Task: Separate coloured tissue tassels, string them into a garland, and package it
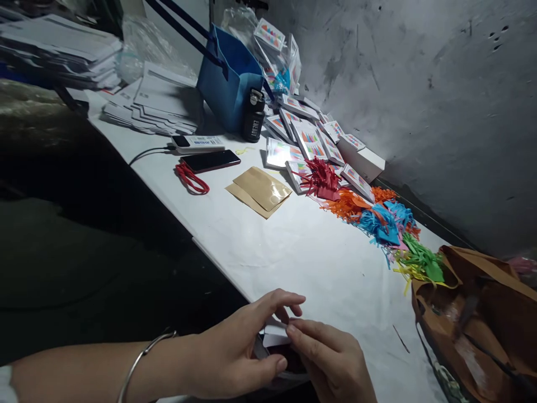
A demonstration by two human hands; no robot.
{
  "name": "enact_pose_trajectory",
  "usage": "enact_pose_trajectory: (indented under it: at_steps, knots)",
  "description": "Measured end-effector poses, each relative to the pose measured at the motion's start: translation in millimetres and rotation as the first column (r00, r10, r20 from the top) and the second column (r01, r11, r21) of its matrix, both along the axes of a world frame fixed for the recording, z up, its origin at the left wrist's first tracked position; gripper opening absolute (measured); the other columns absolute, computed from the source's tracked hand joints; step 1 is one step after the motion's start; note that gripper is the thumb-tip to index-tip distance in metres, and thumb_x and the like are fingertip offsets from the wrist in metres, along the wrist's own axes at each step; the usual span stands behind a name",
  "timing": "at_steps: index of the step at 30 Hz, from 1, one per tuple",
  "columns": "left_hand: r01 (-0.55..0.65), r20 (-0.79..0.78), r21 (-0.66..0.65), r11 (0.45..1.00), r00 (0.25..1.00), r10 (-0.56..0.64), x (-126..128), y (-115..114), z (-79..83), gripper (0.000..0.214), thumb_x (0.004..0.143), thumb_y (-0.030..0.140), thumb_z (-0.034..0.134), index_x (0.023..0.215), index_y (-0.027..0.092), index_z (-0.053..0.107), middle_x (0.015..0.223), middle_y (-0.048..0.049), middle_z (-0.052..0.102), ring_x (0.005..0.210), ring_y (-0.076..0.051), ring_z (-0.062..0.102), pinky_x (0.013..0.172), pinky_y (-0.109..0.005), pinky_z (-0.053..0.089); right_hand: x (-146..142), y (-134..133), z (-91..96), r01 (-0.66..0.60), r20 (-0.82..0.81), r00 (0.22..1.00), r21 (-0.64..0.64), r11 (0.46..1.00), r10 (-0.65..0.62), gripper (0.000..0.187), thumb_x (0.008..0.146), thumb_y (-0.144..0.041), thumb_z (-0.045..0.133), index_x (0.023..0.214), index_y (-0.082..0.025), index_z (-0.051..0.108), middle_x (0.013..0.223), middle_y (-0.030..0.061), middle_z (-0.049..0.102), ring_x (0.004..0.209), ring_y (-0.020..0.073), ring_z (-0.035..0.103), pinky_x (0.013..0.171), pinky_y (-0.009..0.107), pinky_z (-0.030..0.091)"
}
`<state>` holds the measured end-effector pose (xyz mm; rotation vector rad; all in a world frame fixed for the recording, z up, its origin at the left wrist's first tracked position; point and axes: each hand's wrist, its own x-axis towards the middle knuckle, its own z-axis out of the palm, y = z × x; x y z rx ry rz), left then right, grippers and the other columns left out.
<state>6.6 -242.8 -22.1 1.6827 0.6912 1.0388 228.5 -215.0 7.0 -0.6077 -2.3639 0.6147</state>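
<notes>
At the near edge of the table, a small white box-like thing with a folded flap point(274, 334) sits between my hands, and most of it is hidden by fingers. My left hand point(235, 347), with a silver bangle on the wrist, curls around its left side, thumb in front and forefinger raised over the top. The fingertips of my right hand point(335, 352) pinch the flap from the right. A dark area shows below the flap, too shadowed to make out.
Brown paper envelopes point(264, 190), a phone point(212, 161), a red cord point(192, 179) and a black bottle point(253, 117) lie or stand ahead. Printed packs point(310, 140) and coloured paper tassels point(381, 224) line the wall. An open brown bag point(482, 319) is at right, a blue bag point(229, 84) behind.
</notes>
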Motion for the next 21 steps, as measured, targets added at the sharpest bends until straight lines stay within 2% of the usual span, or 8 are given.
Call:
enact_pose_trajectory:
  at_steps: [4, 7, 10, 13, 16, 17, 18, 21]
  knots:
    - [0.027, 0.016, 0.035, 0.999, 1.000, -0.027, 2.8, 1.2, 2.1, 0.077, 0.081, 0.007, 0.060, 0.145, 0.037, 0.030, 0.129, -0.0047, 0.057, 0.107, -0.020, 0.064, 0.093, -0.033, 0.058, 0.6, -2.5, -1.7, 0.007, -0.017, 1.000, -0.060, 0.998, -0.008, 0.043, 0.095, -0.007, 0.057, 0.132, -0.029, 0.061, 0.105, 0.0063, 0.075, 0.087, 0.0137, 0.074, 0.073, 0.019, 0.061]
    - [-0.020, 0.039, 0.036, 0.999, 0.999, 0.018, 6.2, 1.6, 0.9, 0.072, 0.085, 0.011, 0.062, 0.145, 0.037, 0.032, 0.128, -0.0053, 0.058, 0.107, -0.020, 0.064, 0.089, -0.031, 0.059, 0.4, -11.3, -11.0, 0.072, 0.037, 0.997, 0.067, 0.995, -0.074, 0.044, 0.095, -0.011, 0.059, 0.136, -0.028, 0.059, 0.110, 0.0097, 0.075, 0.093, 0.0175, 0.075, 0.075, 0.022, 0.062]
    - [-0.066, 0.061, 0.000, 0.998, 0.996, 0.066, 5.0, 3.7, -2.1, 0.059, 0.091, 0.020, 0.064, 0.142, 0.037, 0.039, 0.126, -0.0060, 0.059, 0.103, -0.019, 0.063, 0.072, -0.022, 0.061, 6.4, -18.8, -16.1, 0.148, 0.075, 0.984, 0.158, 0.976, -0.161, 0.048, 0.094, -0.014, 0.062, 0.140, -0.026, 0.056, 0.117, 0.0124, 0.073, 0.102, 0.0210, 0.074, 0.081, 0.026, 0.062]
    - [-0.114, 0.059, 0.020, 0.993, 0.992, 0.113, -1.8, 9.2, -6.0, 0.044, 0.095, 0.023, 0.062, 0.135, 0.032, 0.047, 0.123, -0.0071, 0.060, 0.095, -0.017, 0.065, 0.074, -0.024, 0.061, 20.2, -17.7, -6.9, 0.107, 0.129, 0.985, 0.054, 0.993, -0.113, 0.047, 0.093, -0.015, 0.062, 0.138, -0.027, 0.058, 0.123, 0.0108, 0.072, 0.106, 0.0199, 0.073, 0.088, 0.024, 0.060]
    - [-0.194, 0.049, 0.140, 0.971, 0.981, 0.188, -6.6, 14.9, -11.5, 0.032, 0.097, 0.020, 0.057, 0.128, 0.026, 0.052, 0.113, -0.0080, 0.062, 0.090, -0.017, 0.065, 0.075, -0.026, 0.060, 31.6, -14.2, 5.2, 0.156, 0.125, 0.982, -0.148, 0.977, -0.138, 0.043, 0.094, -0.014, 0.058, 0.133, -0.032, 0.062, 0.109, 0.0040, 0.076, 0.094, 0.0150, 0.075, 0.080, 0.019, 0.059]
    - [-0.229, 0.030, 0.246, 0.942, 0.973, 0.229, -6.4, 15.9, -13.4, 0.026, 0.097, 0.018, 0.055, 0.123, 0.024, 0.055, 0.110, -0.0080, 0.063, 0.092, -0.018, 0.064, 0.078, -0.028, 0.059, 32.9, -14.1, 7.2, 0.184, 0.110, 0.980, -0.203, 0.962, -0.164, 0.043, 0.095, -0.014, 0.056, 0.132, -0.034, 0.062, 0.103, 0.0022, 0.077, 0.089, 0.0136, 0.075, 0.076, 0.018, 0.059]
    - [-0.262, 0.006, 0.381, 0.887, 0.960, 0.281, -5.1, 16.2, -14.8, 0.021, 0.098, 0.016, 0.054, 0.117, 0.024, 0.059, 0.106, -0.0073, 0.064, 0.095, -0.019, 0.063, 0.084, -0.033, 0.057, 33.0, -14.6, 7.9, 0.197, 0.096, 0.979, -0.244, 0.949, -0.179, 0.043, 0.095, -0.014, 0.055, 0.132, -0.035, 0.062, 0.101, 0.0012, 0.077, 0.086, 0.0130, 0.075, 0.075, 0.018, 0.059]
    - [-0.271, -0.062, 0.702, 0.658, 0.898, 0.435, 2.0, 14.7, -14.3, 0.020, 0.099, 0.013, 0.052, 0.101, 0.024, 0.068, 0.095, -0.0030, 0.070, 0.099, -0.021, 0.060, 0.108, -0.047, 0.038, 29.0, -18.6, 5.6, 0.240, 0.083, 0.971, -0.306, 0.921, -0.226, 0.043, 0.097, -0.016, 0.055, 0.133, -0.037, 0.062, 0.103, 0.0004, 0.076, 0.088, 0.0125, 0.073, 0.077, 0.020, 0.057]
